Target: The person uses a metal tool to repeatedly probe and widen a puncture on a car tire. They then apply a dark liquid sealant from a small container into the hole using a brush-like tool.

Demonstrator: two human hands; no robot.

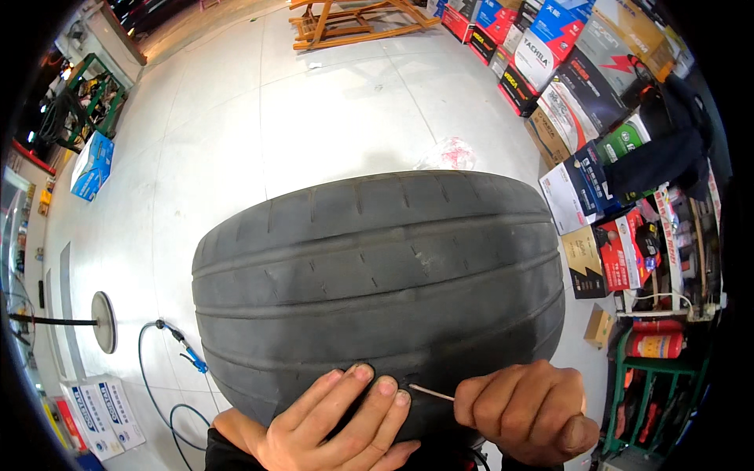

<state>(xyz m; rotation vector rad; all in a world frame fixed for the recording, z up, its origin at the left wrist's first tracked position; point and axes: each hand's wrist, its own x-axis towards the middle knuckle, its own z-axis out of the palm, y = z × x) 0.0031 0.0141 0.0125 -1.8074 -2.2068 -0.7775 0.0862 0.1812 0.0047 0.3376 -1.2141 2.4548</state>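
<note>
A worn black tyre (377,267) stands upright in front of me, its grooved tread facing up. My left hand (338,428) lies on the near part of the tread, fingers stretched and resting against the rubber. Closed in a fist at its right, my right hand (525,408) grips a thin metal-shafted tool (430,392). The shaft points left, and its tip meets the tread just beside my left fingertips. Whatever handle the tool has is hidden inside my fist, so its exact kind cannot be made out.
Stacked cardboard boxes (581,94) line the right side, above a fire extinguisher (657,345) and a green rack (640,392). On the left are a blue air hose (144,369), a round disc on a rod (104,322) and a blue box (93,166). A wooden frame (353,23) stands far ahead.
</note>
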